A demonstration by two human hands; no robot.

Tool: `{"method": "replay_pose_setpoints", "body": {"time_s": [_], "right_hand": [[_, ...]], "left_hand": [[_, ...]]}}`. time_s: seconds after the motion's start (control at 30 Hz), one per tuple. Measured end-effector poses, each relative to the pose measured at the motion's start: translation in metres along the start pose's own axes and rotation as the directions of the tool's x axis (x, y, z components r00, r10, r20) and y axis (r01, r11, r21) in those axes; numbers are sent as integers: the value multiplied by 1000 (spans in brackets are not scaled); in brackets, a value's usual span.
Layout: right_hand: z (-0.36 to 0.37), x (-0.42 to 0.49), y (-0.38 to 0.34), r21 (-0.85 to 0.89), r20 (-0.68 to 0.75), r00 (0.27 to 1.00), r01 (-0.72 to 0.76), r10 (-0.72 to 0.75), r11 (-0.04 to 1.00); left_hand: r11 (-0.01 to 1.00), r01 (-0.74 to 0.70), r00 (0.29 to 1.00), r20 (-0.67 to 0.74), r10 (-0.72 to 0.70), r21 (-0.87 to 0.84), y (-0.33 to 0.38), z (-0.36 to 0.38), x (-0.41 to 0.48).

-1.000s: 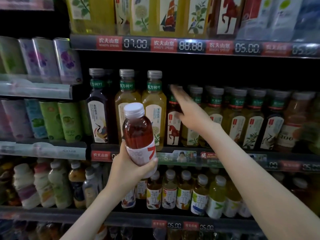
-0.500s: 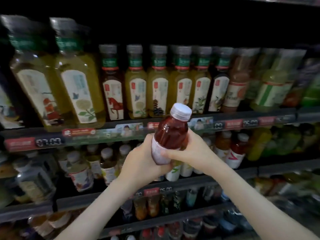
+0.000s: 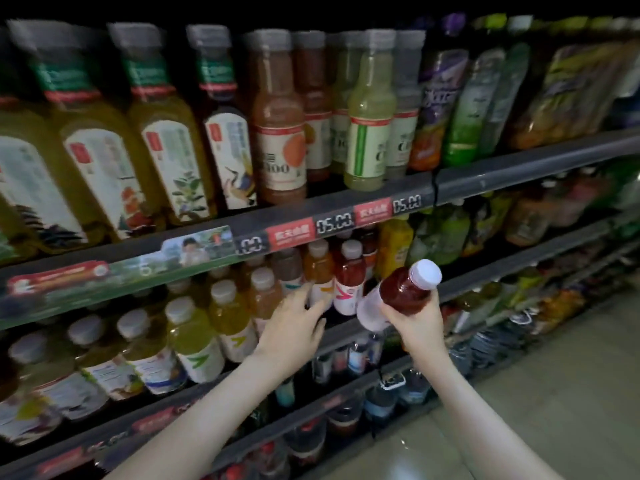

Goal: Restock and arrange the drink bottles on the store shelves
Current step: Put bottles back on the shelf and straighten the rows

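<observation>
Right hand [image 3: 419, 323] is gripping a red drink bottle [image 3: 401, 292] round its lower body, fingers & thumb curled close on it. This bottle is tilting, w/ its white cap [image 3: 424, 274] pointing up and to the right. It is hanging in the air in front of the middle shelf [image 3: 478, 282], near the shelf edge, not standing on anything.

Left hand [image 3: 294, 327] is reaching far into the same shelf, palm down, fingers straight & a little spread, holding nothing. Its fingertips [image 3: 306, 289] are lying just at the label of an orange bottle [image 3: 319, 268]; whether they are really touching it I cannot tell, bc the view is blurred there. Just right of that one, a red shelf bottle [image 3: 349, 278] is standing upright w/ the same kind of white cap, and the held bottle is just beside it, to the right & nearer.

Left of the left hand, yellow-green bottles [image 3: 194, 341] are standing in rows on this shelf. On the upper shelf, tall tea bottles [image 3: 162, 140] are standing at left, then an orange-pink bottle [image 3: 278, 133] & a pale green bottle [image 3: 370, 116] more to the right. Under them a price rail [image 3: 332, 225] is showing red tags & the digits 05.00. Lower shelves are looking dark and blurred. At near right the floor [image 3: 554, 393] is showing
</observation>
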State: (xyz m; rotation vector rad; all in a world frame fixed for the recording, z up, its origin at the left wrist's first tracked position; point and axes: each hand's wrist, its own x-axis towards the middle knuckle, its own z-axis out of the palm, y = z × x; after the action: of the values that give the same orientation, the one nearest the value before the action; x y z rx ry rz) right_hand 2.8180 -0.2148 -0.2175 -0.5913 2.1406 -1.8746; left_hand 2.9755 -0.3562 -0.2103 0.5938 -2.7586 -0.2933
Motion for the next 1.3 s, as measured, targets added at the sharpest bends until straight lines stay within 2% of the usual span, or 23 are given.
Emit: {"method": "replay_pose_setpoints", "body": {"time_s": [0.07,0.17,0.33,0.43,0.63,0.77,0.83,0.9,0.97,1.03,1.13,1.23,1.3], "right_hand": [[-5,29,14,19,-31,999,-21,21,1000],[1,68,25,26,12,1000,-2,2,1000],[25,109,39,-53,195,977,94,-82,994],[32,119,51,-68,257,966,56,-37,996],[30,130,56,-185,346,938,31,36,982],[28,109,59,-228,318,948,53,23,972],[29,86,63,-166,237,970,-12,51,986],[32,59,64,-89,126,985,-104,115,991],[39,32,68,-139,131,983,-109,127,984],[51,1,80,-269,290,943,-81,161,960],[74,-51,104,-436,541,812,50,217,899],[99,-107,132,-545,709,625,189,328,817],[119,-148,154,-587,758,517,275,397,762]], "left_hand": [[999,23,998,59,-25,28,12,19,24],[982,169,964,224,-146,-86,21,49,53],[955,239,946,263,-188,-177,28,79,76],[957,252,940,272,-206,-143,28,87,82],[953,273,921,323,-219,-132,23,86,76],[949,271,924,319,-211,-158,26,82,53],[877,363,911,317,-264,-315,30,83,27],[736,485,873,312,-375,-473,31,84,-4],[633,558,829,340,-443,-537,27,88,-39],[577,612,789,375,-486,-541,19,98,-78],[522,723,690,430,-582,-453,-8,121,-140],[412,847,532,525,-664,-337,-36,145,-211],[313,910,414,552,-724,-272,-51,158,-260]]}}
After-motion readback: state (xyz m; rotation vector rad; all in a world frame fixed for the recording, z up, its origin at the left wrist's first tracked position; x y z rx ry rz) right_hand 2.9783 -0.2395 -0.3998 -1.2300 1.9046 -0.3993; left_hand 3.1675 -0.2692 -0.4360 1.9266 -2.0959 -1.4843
